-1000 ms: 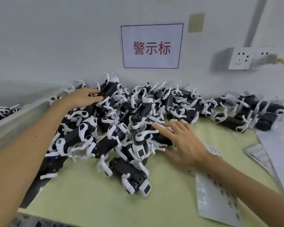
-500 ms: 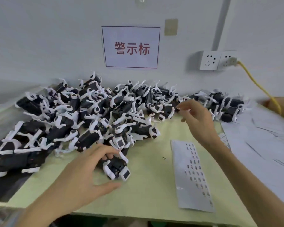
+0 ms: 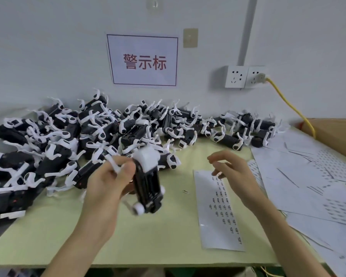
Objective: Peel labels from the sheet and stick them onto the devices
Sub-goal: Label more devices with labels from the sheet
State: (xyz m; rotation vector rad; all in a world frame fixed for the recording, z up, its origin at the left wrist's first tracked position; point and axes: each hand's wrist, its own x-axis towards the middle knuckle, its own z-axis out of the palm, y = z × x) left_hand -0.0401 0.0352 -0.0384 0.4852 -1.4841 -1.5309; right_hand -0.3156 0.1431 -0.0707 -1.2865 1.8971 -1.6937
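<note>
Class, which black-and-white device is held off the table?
The device gripped by the left hand; the rest lie in a heap on the table.

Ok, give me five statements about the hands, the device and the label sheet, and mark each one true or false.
1. The left hand grips a black-and-white device, lifted off the pile. True.
2. The right hand is pressed flat on the pile of devices. False: it is over the top end of the label sheet, fingers loosely curled.
3. The label sheet lies left of the held device. False: it lies to its right, on the green table.
4. A yellow cable is plugged into the right-hand wall socket. True.
5. One loose label lies on the table between the device and the sheet. True.
</note>
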